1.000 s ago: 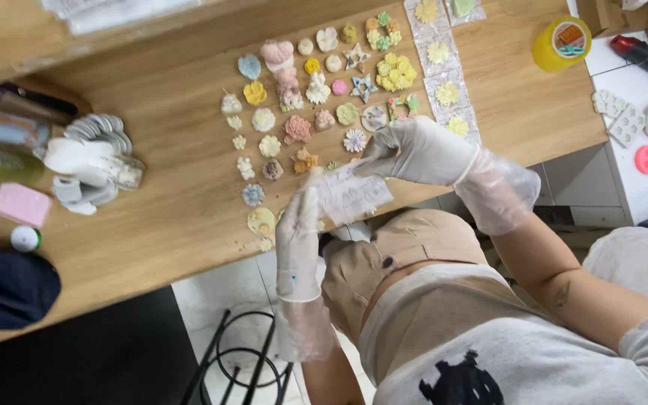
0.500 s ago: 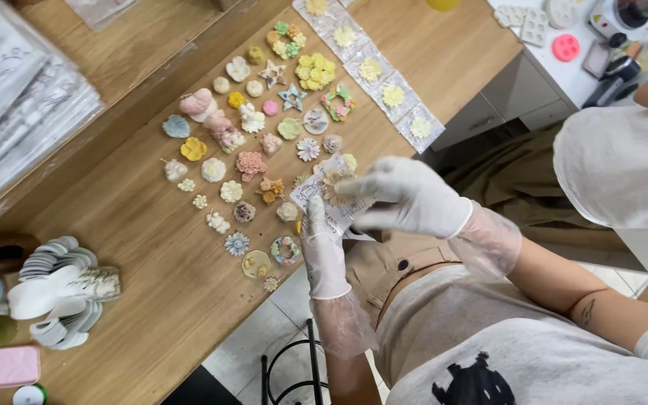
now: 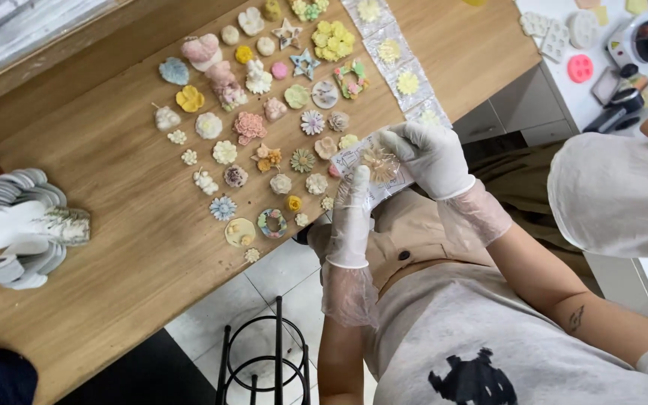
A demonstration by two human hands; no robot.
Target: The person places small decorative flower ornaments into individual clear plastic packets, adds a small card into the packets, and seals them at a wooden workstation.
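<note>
Both gloved. Left hand point(image 3: 352, 217) raised at the table's near edge, fingers pinched on the lower-left corner of a clear plastic bag point(image 3: 373, 166). Right hand point(image 3: 430, 156) at about 2 o'clock from the left, fingers clenched over the bag's right side. Bag stretched between the two grips, over the lap and just off the wooden table point(image 3: 114, 180). Inside the bag, a pale tan flower-shaped piece point(image 3: 379, 160), at 12 o'clock from the left fingertips and 9 o'clock from the right ones. Rows of small pastel moulded pieces point(image 3: 264, 120) spread at 10 o'clock. Black wire stand point(image 3: 264, 360) at 7 o'clock, on the floor.
</note>
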